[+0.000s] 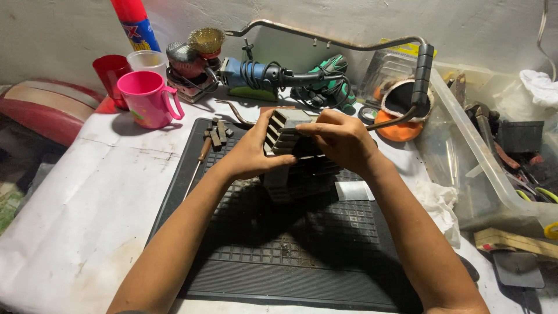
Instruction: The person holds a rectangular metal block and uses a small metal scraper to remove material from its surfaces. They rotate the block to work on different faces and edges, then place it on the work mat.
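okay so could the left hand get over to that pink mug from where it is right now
Probably yes. The left hand is gripping the grey ribbed block and would have to let go first; the white cloth between it and the pink mug looks bare, apart from small metal pieces.

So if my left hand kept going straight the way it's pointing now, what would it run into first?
Your left hand points away from you, already gripping the grey ribbed block. Past that, probably the blue-bodied power tool near the wall, though depth is hard to judge.

White table [87,221] carries a black rubber mat [290,256] (ribbed) and 3 cups [148,96].
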